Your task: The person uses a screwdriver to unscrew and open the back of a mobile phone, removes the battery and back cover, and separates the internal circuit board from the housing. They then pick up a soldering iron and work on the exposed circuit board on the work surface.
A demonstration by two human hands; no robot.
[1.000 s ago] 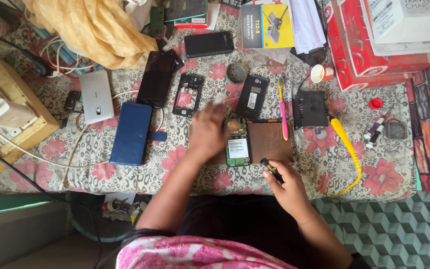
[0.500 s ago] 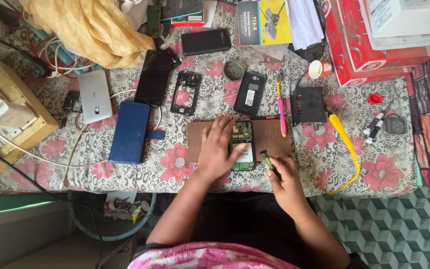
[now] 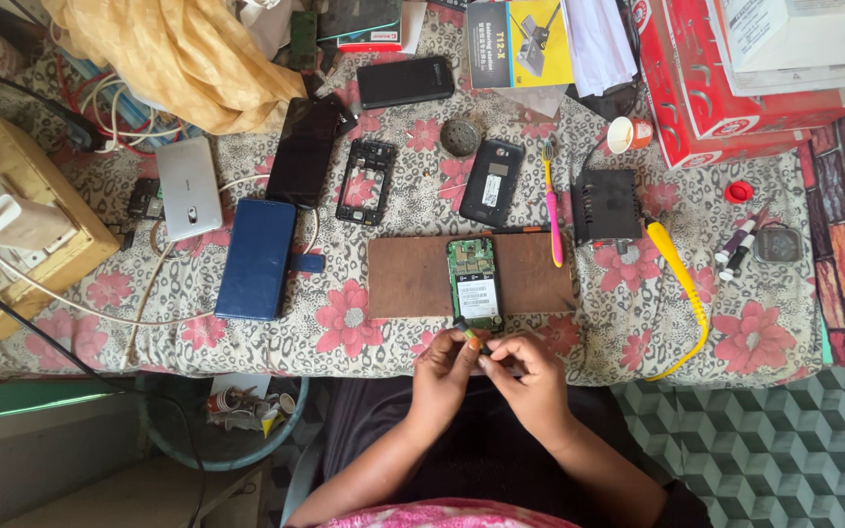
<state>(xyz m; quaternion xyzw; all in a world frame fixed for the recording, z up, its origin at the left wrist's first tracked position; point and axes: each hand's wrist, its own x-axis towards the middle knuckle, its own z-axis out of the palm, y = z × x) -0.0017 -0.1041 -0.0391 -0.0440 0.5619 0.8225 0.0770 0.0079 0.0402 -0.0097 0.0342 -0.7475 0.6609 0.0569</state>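
holding both hands together at the near edge of the table, i see my left hand [image 3: 445, 372] and right hand [image 3: 530, 376] meeting fingertip to fingertip on a small screwdriver [image 3: 468, 333] with a green and yellow handle. both sets of fingers are pressed together, pinching that tool from either side, its tip pointing up toward the opened phone [image 3: 473, 282]. that phone lies back-off, green circuit board showing, on a brown work mat [image 3: 408, 279], just beyond my fingers. on the flowered tablecloth [image 3: 344, 323] further out lie a blue wallet case [image 3: 258, 259], a bare black phone frame [image 3: 366, 182], a black back cover [image 3: 490, 183] and a pink toothbrush [image 3: 552, 207]. right of the mat a yellow-handled soldering iron [image 3: 679, 276] rests beside its black stand [image 3: 605, 205].
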